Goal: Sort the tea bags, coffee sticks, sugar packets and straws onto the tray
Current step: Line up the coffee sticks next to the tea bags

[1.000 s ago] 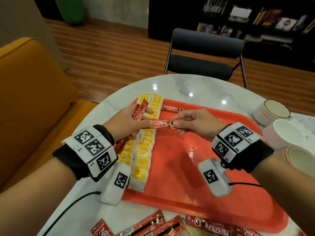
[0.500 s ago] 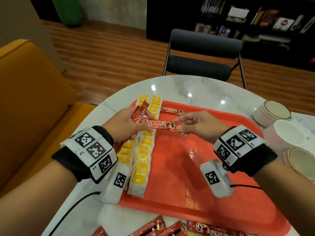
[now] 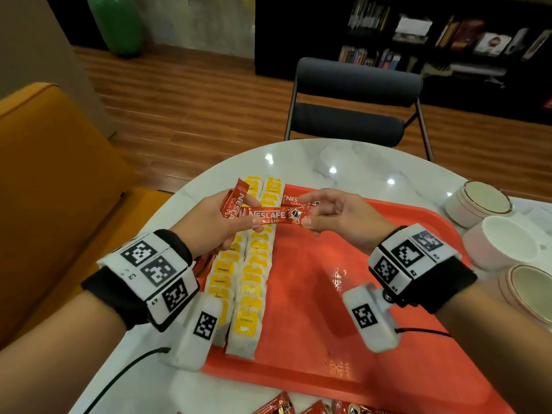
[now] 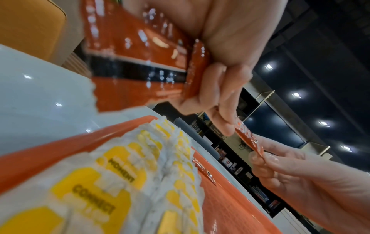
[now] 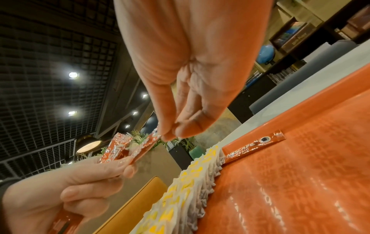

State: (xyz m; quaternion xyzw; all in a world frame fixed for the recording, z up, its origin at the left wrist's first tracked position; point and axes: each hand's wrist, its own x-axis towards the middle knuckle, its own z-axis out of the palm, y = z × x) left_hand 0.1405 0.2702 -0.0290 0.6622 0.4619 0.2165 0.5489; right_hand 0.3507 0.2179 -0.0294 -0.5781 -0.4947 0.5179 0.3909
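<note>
At the bottom edge of the head view, several loose coffee sticks (image 3: pixel 273 403) lay on the white desk (image 3: pixel 143 380), not yet sorted. Above them the red tray (image 3: pixel 343 348) spread across the frame's middle, wide bare floor open on its right half, and two rows of yellow tea bags (image 3: pixel 254 282) ran up its left side.

Both hands hovered over the tray's upper left. The left hand (image 3: pixel 209 225) gripped a bundle of sticks (image 3: pixel 236 198), fingers curled round them. Between the hands stretched one coffee stick (image 3: pixel 274 216), its long axis lying left to right across the frame. The right hand (image 3: pixel 337 219) pinched its right end between thumb and fingertip (image 5: pixel 186 129), a narrow grip, while the left thumb pinned the other end. So the stick ran straight from one grip to the other, and the right hand was the one nearer the open tray.

Just beyond, one placed stick (image 3: pixel 294 199) lay flat on the tray near its far edge, also left to right. The room below it looked free, so my guess was the held stick would go down alongside.

Three cups (image 3: pixel 478 203) crowded the tray's right rim; a chair (image 3: pixel 355 94) stood past the desk.
</note>
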